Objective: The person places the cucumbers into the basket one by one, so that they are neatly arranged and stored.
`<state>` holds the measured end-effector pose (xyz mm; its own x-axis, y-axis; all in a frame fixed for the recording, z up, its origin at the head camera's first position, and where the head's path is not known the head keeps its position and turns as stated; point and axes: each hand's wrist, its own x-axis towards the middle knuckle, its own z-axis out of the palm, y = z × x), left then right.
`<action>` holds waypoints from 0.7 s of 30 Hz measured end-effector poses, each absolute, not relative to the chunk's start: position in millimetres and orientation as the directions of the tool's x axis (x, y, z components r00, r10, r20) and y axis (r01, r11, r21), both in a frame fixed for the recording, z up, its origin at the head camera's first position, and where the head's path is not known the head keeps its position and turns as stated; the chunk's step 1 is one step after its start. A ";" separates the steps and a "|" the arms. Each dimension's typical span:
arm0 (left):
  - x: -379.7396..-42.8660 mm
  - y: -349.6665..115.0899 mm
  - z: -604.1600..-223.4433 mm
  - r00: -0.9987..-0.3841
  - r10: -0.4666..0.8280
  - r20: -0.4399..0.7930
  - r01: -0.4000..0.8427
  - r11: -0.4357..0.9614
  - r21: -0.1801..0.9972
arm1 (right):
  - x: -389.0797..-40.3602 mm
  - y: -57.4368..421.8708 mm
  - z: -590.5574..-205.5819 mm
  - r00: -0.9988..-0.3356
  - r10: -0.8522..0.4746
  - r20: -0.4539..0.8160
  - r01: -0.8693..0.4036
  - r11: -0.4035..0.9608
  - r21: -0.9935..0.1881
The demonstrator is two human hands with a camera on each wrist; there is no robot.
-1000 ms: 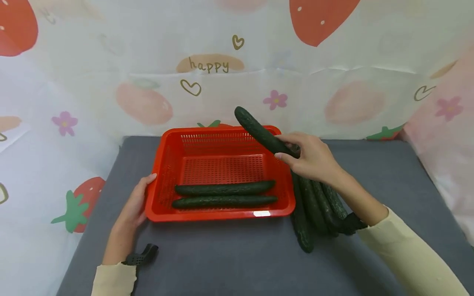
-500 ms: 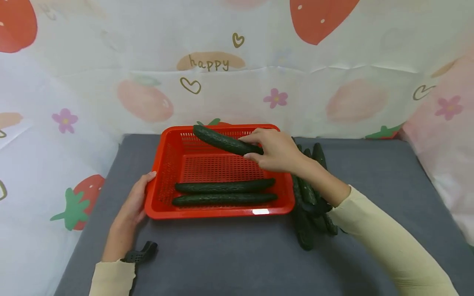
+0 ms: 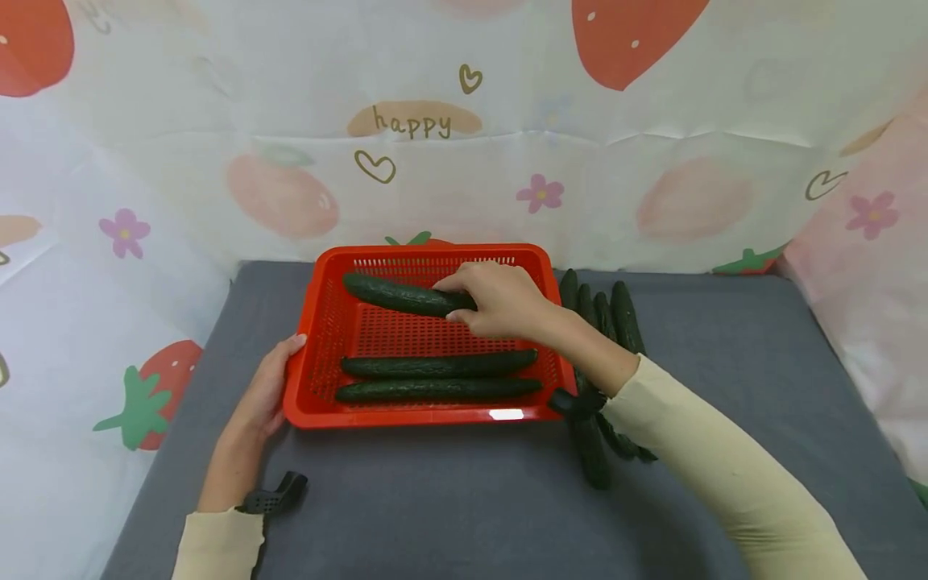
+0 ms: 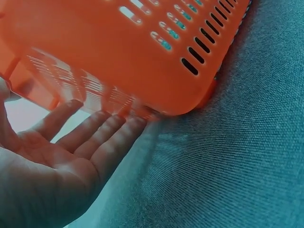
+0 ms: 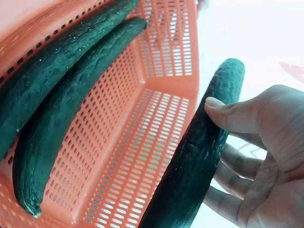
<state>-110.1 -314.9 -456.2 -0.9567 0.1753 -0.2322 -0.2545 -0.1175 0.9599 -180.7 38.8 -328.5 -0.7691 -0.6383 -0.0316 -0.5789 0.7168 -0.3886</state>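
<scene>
My right hand (image 3: 500, 302) holds a dark green cucumber (image 3: 395, 295) near one end, over the back part of a red plastic basket (image 3: 435, 417). In the right wrist view the thumb lies on one side of this cucumber (image 5: 190, 156), with the other fingers behind it. Two more cucumbers, a rear one (image 3: 435, 366) and a front one (image 3: 435, 391), lie side by side along the basket's front. My left hand (image 3: 264, 391) holds the basket's left side, thumb at the rim. Its fingers touch the outer wall beneath, as the left wrist view of the basket (image 4: 118, 61) shows.
Several cucumbers (image 3: 625, 318) lie on the grey tablecloth (image 3: 435, 507) just right of the basket, partly hidden under the right forearm. A white printed cloth (image 3: 544, 113) hangs close behind the basket. Each wrist wears a black band, the left one (image 3: 271, 499) being plainest.
My right hand has carried the cucumber leftward from the basket's right edge and lowered it, turning it nearly level. The left hand and the basket stay in place.
</scene>
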 end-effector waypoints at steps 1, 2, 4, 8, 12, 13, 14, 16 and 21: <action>-110.3 -314.8 -456.4 -0.956 0.174 -0.235 -0.256 -0.116 0.960 | -180.9 37.3 -329.8 -0.768 -0.639 -0.042 -0.577 0.720 -0.385; -110.4 -314.8 -456.5 -0.957 0.171 -0.235 -0.255 -0.106 0.961 | -180.7 36.0 -330.5 -0.767 -0.639 -0.054 -0.576 0.724 -0.381; -110.4 -315.2 -456.0 -0.957 0.165 -0.239 -0.255 -0.085 0.963 | -180.8 33.9 -332.1 -0.765 -0.640 -0.073 -0.573 0.728 -0.376; -110.6 -317.1 -454.7 -0.959 0.164 -0.233 -0.248 -0.077 0.966 | -181.8 28.8 -335.9 -0.765 -0.637 -0.092 -0.570 0.737 -0.362; -108.6 -319.6 -454.5 -0.959 0.173 -0.226 -0.244 -0.093 0.965 | -182.3 22.7 -340.2 -0.760 -0.640 -0.114 -0.574 0.742 -0.346; -107.9 -320.0 -454.6 -0.958 0.175 -0.225 -0.244 -0.091 0.966 | -182.4 21.5 -341.6 -0.758 -0.642 -0.117 -0.576 0.742 -0.342; -107.4 -320.2 -454.7 -0.958 0.178 -0.225 -0.243 -0.084 0.966 | -182.4 20.6 -342.8 -0.756 -0.643 -0.119 -0.578 0.742 -0.339; -107.2 -320.0 -454.9 -0.958 0.178 -0.225 -0.241 -0.075 0.968 | -182.5 19.4 -344.7 -0.755 -0.646 -0.109 -0.579 0.737 -0.349; -110.5 -315.8 -455.2 -0.953 0.176 -0.248 -0.263 -0.072 0.962 | -183.3 22.8 -346.8 -0.796 -0.601 -0.070 -0.532 0.751 -0.391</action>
<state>-110.5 -315.8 -455.2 -0.9527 0.1761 -0.2476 -0.2633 -0.0717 0.9621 -183.3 22.8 -346.8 -0.7963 -0.6008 -0.0704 -0.5320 0.7510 -0.3912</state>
